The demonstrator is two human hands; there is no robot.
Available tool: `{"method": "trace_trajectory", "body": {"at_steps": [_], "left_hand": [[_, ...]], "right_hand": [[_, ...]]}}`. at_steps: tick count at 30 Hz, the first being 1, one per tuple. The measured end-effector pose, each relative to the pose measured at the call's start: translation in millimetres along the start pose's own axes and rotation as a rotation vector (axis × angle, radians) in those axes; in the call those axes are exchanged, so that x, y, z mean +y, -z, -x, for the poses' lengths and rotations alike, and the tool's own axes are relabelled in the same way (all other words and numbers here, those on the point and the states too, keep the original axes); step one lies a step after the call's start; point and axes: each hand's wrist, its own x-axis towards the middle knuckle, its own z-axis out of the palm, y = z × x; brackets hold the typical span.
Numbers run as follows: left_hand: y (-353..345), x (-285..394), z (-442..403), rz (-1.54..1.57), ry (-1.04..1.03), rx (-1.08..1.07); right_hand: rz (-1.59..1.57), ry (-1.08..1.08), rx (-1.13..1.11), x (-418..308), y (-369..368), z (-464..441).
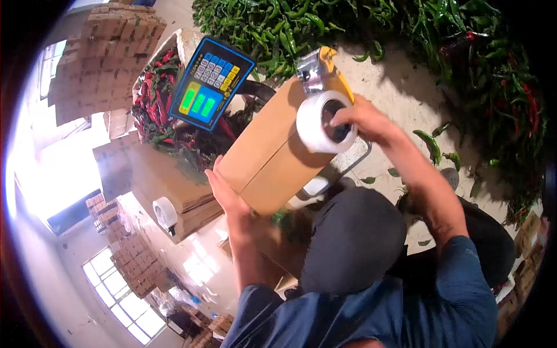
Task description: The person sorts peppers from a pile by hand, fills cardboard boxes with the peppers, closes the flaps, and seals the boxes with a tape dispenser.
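A closed brown cardboard box (264, 153) is tilted in front of me, with a seam running along its top face. My left hand (227, 197) grips the box at its lower left edge. In my right hand (366, 120) is a yellow tape dispenser (333, 66) carrying a wide roll of clear tape (312, 123). My right fingers are closed about it near the roll's core, partly hidden. The dispenser's metal head touches or nearly touches the box's far end.
A digital scale display (212, 84) with lit green numbers stands left of the box. Behind it a sack (187, 43) holds red and green peppers. Green peppers (284, 35) are heaped on the floor beyond. Flat cardboard (168, 180) with another tape roll (165, 212) lies left.
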Motion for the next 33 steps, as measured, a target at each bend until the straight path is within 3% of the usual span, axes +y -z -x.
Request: {"method": "trace_trajectory", "body": {"at_steps": [1,2,5,6,8,11,13,15,17,19,23,27,29,32,33], "left_hand": [[-2.1,2.2,11.4,-0.019,-0.056,0.002],[12.3,0.2,10.7,0.057,-0.083,-0.173],[-17.0,47.8,43.1,-0.095,-0.129,-0.204],[-54.3,72.2,63.5,0.073,-0.074,-0.117],[-56.7,65.6,60.5,-0.302,-0.507,-0.287],[-91.0,61.7,71.3,-0.15,-0.327,-0.411],[-111.3,54.2,66.2,-0.755,-0.554,-0.489],[-118.5,32.5,30.3,-1.212,-0.864,-0.242],[-105.5,20.1,-12.9,-1.259,-0.806,-0.106],[-115.8,29.2,3.7,-1.137,-0.558,-0.214],[-85.1,23.1,-5.5,-0.986,-0.452,-0.157],[-26.9,19.3,-5.7,-1.055,-0.468,-0.102],[-5.2,20.8,-7.8,-1.055,-0.43,-0.075],[10.9,17.6,-8.4,-1.006,-0.32,-0.001],[7.6,18.4,-3.3,-1.007,-0.319,0.017]], "right_hand": [[-0.073,-0.041,-0.017,-2.6,6.5,1.7],[-0.098,-0.025,-0.021,-3.4,13.3,1.0],[-0.197,-0.08,0.019,14.2,28.1,3.0],[-0.262,-0.117,0.04,31.8,34.3,-1.5],[-0.365,-0.115,0.056,66.1,55.2,-12.8],[-0.322,-0.197,0.161,70.2,90.2,-23.1],[-0.263,-0.083,0.145,68.5,117.5,-29.3],[-0.255,-0.053,0.282,71.1,136.6,-26.6],[-0.375,0.026,0.344,59.8,126.5,-14.4],[-0.414,-0.019,0.302,61.6,128.2,-6.2],[-0.388,-0.088,0.219,69.2,123.5,-19.8],[-0.22,-0.076,0.192,88.6,66.8,-13.0],[-0.317,-0.08,0.14,118.2,50.5,-16.3],[0.095,-0.126,0.13,123.9,72.9,-24.4],[0.304,-0.135,0.127,90.6,78.0,-18.8]]}}
